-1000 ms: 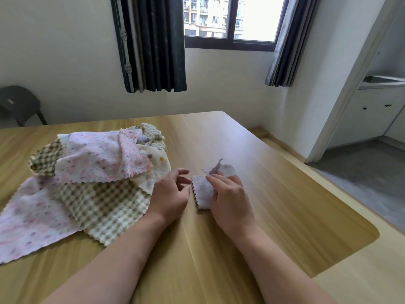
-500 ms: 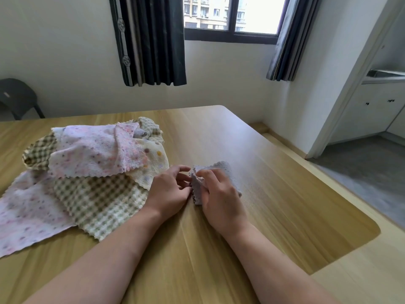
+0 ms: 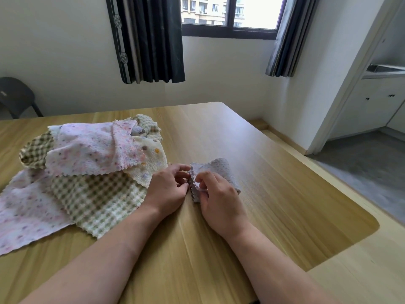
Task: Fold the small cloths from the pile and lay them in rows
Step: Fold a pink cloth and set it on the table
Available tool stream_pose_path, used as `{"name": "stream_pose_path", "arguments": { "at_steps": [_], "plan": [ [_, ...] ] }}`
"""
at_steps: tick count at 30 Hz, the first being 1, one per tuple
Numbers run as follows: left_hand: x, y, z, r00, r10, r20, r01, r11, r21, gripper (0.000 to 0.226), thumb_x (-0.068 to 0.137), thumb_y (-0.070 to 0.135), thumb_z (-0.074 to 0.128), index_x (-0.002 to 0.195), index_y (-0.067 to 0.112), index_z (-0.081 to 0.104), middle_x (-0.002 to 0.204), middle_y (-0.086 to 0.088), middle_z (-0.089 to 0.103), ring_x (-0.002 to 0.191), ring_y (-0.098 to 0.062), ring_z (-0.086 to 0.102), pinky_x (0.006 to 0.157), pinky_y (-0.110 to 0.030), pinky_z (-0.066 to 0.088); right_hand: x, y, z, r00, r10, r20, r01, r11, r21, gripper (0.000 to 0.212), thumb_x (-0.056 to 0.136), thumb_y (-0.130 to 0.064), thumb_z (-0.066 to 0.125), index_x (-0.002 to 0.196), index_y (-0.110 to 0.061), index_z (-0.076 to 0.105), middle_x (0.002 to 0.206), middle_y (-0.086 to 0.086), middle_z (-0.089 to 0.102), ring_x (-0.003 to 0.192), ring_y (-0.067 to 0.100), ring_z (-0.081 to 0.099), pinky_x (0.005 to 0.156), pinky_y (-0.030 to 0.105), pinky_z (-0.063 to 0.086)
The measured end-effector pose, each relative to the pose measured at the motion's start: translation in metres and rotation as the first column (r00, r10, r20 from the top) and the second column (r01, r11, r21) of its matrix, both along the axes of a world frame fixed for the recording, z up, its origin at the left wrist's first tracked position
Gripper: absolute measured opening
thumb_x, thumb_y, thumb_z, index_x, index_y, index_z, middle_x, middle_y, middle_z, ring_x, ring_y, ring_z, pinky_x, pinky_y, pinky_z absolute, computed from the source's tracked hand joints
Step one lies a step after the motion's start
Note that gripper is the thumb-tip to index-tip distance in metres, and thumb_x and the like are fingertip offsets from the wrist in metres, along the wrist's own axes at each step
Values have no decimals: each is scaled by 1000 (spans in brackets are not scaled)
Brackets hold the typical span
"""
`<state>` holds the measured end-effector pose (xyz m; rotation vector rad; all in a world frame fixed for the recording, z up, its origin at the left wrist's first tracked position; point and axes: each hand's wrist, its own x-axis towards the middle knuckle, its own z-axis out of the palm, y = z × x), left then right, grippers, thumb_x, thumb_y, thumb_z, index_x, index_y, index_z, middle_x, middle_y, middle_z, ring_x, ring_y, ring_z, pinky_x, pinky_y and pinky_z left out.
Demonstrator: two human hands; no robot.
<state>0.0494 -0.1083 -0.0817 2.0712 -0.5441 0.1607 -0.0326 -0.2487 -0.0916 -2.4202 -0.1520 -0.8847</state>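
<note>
A small pale lilac cloth point(image 3: 219, 170) with tiny dots lies folded on the wooden table point(image 3: 285, 194), near its middle. My right hand point(image 3: 219, 200) rests on it and pinches its zigzag left edge with thumb and forefinger. My left hand point(image 3: 168, 189) sits just left of it, fingers curled, fingertips touching the same edge. To the left lies the pile of unfolded cloths point(image 3: 87, 172): pink floral ones, green checked ones and a cream dotted one, overlapping loosely.
The table's right edge and rounded corner point(image 3: 372, 224) are close to the cloth. A dark chair point(image 3: 15, 95) stands at the far left wall. Dark curtains and a window are behind the table; a doorway opens on the right.
The raised flap of the lilac cloth has been brought down, so the cloth now lies flatter and more compact. My right hand has shifted to its left edge; my left hand has stayed put.
</note>
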Motion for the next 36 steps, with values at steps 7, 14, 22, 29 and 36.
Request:
{"name": "stream_pose_path", "arguments": {
  "at_steps": [7, 14, 22, 29, 36],
  "plan": [
    [3, 1, -4, 999, -30, 41, 28, 998, 54, 44, 82, 1, 70, 118, 25, 76, 92, 10, 76, 81, 0, 70, 84, -14, 54, 2, 0, -4, 997, 73, -40, -74, 996, -39, 24, 87, -15, 40, 102, -18, 59, 94, -2, 62, 87, 19, 62, 70, 42, 54],
    [4, -4, 2, 955, 49, 291, -83, 991, 106, 38, 92, -1, 57, 126, 11, 67, 126, -6, 61, 117, -22, 58, 106, -35, 47, -4, -1, 8, 993, -27, 112, 17, 996, 90, 30, 82, -14, 49, 106, -13, 67, 103, 0, 71, 96, 18, 66, 82, 33, 56],
    [-2, -31, 7, 944, -307, 123, 107, 635, 765, 59, 109, 40, 21, 163, 19, 9, 171, 3, 2, 156, -14, -8, 127, -37, -2, 32, -41, 38, 912, -140, -385, 122, 990, -71, 45, 107, -22, 39, 151, -12, 43, 158, 5, 42, 151, 20, 29, 123, 35, 24],
    [-7, -28, 2, 972, -228, -52, 183, 601, 778, 61, 109, 45, 14, 162, 21, -4, 169, 4, -12, 155, -14, -14, 126, -41, -6, 28, -54, 14, 682, -235, -693, 41, 958, -285, 58, 108, -50, 15, 162, -31, 11, 169, -13, 1, 156, 15, -2, 126, 39, -1],
    [-5, -27, 0, 975, -218, -49, 174, 604, 777, 61, 108, 49, 14, 162, 27, -5, 169, 3, -15, 154, -14, -17, 126, -41, -7, 28, -56, 16, 636, -276, -721, 78, 952, -295, 59, 107, -49, 11, 162, -30, 2, 169, -12, -6, 156, 18, -7, 126, 42, -3]
  ]
}}
